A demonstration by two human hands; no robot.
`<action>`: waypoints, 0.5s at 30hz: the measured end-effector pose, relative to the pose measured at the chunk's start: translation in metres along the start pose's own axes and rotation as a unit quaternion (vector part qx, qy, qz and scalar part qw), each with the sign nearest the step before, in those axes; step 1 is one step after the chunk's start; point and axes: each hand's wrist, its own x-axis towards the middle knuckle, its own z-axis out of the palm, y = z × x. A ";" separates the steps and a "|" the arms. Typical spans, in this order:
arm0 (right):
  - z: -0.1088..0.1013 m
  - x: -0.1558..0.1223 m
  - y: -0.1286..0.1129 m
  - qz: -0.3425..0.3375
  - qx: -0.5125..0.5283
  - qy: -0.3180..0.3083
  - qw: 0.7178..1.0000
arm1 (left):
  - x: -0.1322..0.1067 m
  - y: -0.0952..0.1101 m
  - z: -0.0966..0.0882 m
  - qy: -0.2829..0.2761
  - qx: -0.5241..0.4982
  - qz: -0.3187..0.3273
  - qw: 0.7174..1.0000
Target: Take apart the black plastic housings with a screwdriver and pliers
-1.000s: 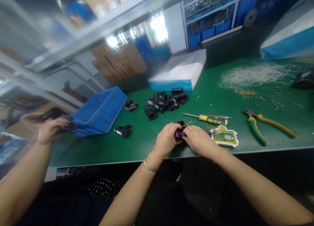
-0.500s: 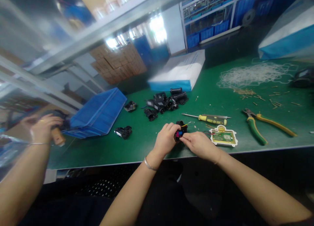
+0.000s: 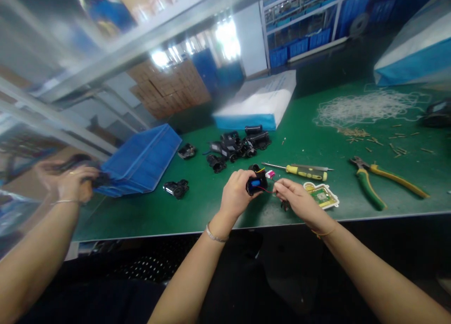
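Observation:
My left hand (image 3: pixel 237 192) is closed around a black plastic housing (image 3: pixel 251 189) just above the front of the bench. Inside the housing sits a blue part (image 3: pixel 256 183), and a yellow wire stub shows at its top. Thin red and black wires run from it to my right hand (image 3: pixel 289 194), whose fingertips pinch them. A small white and magenta connector (image 3: pixel 270 174) sticks up beyond those fingertips. Partly behind my right hand lies a white-framed green circuit board (image 3: pixel 322 196).
A yellow screwdriver (image 3: pixel 306 171) and green-yellow pliers (image 3: pixel 369 183) lie to the right. Several black housings (image 3: pixel 230 148) are piled behind. A blue bin (image 3: pixel 141 162) stands left, beside a co-worker's blurred hands (image 3: pixel 72 181). White ties (image 3: pixel 366 108) and brass pins (image 3: pixel 353 132) lie at the back right.
My right hand has drawn back to the right from the housing, with the wires and connector pulled out of it. The co-worker's hands have shifted a little towards the bin.

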 end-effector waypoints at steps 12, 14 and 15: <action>-0.001 -0.009 -0.034 0.039 -0.379 -0.052 0.923 | -0.004 -0.001 -0.009 0.008 0.074 0.009 0.997; -0.005 -0.012 -0.036 0.015 -0.405 -0.005 0.914 | -0.004 -0.005 -0.011 0.018 0.062 0.002 0.998; -0.008 -0.013 -0.036 0.009 -0.404 0.017 0.914 | -0.005 -0.006 -0.012 0.023 0.057 -0.002 0.998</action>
